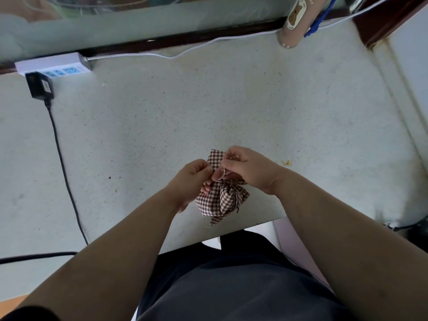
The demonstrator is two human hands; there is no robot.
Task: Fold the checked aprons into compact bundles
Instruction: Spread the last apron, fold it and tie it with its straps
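A brown-and-white checked apron (221,200) is bunched into a small bundle above the near edge of the pale speckled table (185,112). My left hand (192,179) grips the bundle from the left, fingers curled into the cloth. My right hand (247,166) pinches a fold of the same cloth at the top, where a checked corner sticks up between both hands. The lower part of the bundle hangs loose below my hands.
A white power strip (53,66) lies at the far left with a black adapter (40,85) and its cable (62,163) running down the table. A white cable (185,52) runs along the back edge. A beige pouch (294,22) stands at the far right.
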